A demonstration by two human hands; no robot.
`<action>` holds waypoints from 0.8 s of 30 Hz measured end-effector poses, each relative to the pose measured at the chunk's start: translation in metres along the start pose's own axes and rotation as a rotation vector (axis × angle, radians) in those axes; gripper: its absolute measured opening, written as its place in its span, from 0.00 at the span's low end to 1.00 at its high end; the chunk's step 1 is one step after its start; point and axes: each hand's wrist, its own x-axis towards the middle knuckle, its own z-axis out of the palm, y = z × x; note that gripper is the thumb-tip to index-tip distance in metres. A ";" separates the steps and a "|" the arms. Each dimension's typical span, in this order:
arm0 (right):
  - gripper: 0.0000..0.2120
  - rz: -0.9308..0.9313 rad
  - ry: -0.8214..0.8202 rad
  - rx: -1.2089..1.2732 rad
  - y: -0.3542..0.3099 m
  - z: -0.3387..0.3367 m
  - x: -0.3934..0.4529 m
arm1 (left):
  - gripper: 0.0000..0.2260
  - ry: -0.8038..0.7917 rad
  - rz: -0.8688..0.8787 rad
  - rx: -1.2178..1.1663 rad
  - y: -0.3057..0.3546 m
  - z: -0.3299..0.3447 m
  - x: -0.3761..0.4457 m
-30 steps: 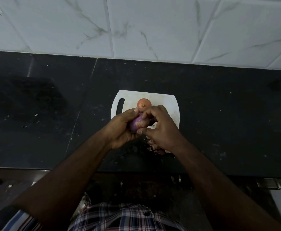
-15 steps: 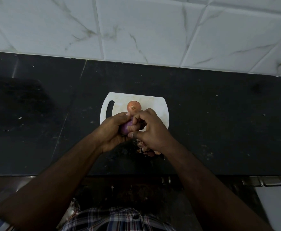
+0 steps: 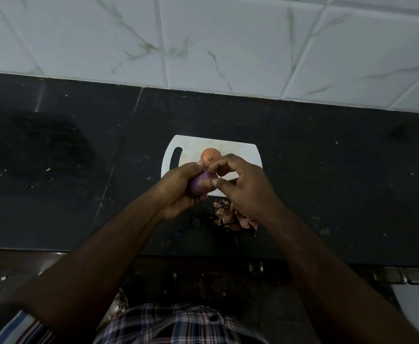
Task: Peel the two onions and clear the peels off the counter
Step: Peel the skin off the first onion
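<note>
Fingers (image 3: 191, 171) of left hand (image 3: 178, 192) are curled round purple onion (image 3: 201, 184), pinched at top by right hand (image 3: 244, 187). Black counter (image 3: 327, 182) w/ white board (image 3: 243, 151), marbled wall tiles (image 3: 228, 45) behind. Onion's long axis is tilted up-right, toward unpeeled onion (image 3: 210, 155); peels (image 3: 230, 217) lie nr front edge.

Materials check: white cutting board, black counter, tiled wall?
White cutting board with slot handle: looks like matte plastic, thin with rounded corners. Black counter: probably polished stone, faint sheen, seams, pale flecks. White wall tiles: glossy ceramic or marble-look, grey veining, grout lines.

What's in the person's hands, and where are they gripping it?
The left hand cups a purple onion around its body; the right hand fingertips pinch at its top end.
</note>
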 end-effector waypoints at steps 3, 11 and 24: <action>0.11 -0.088 -0.026 -0.104 0.001 -0.001 0.000 | 0.13 -0.003 -0.008 0.013 -0.001 0.000 0.001; 0.06 -0.163 -0.063 -0.231 0.000 0.000 -0.006 | 0.18 0.081 -0.043 -0.015 -0.001 0.000 0.003; 0.17 0.007 -0.070 -0.069 0.009 -0.006 -0.012 | 0.18 0.075 -0.063 -0.062 0.006 -0.001 0.002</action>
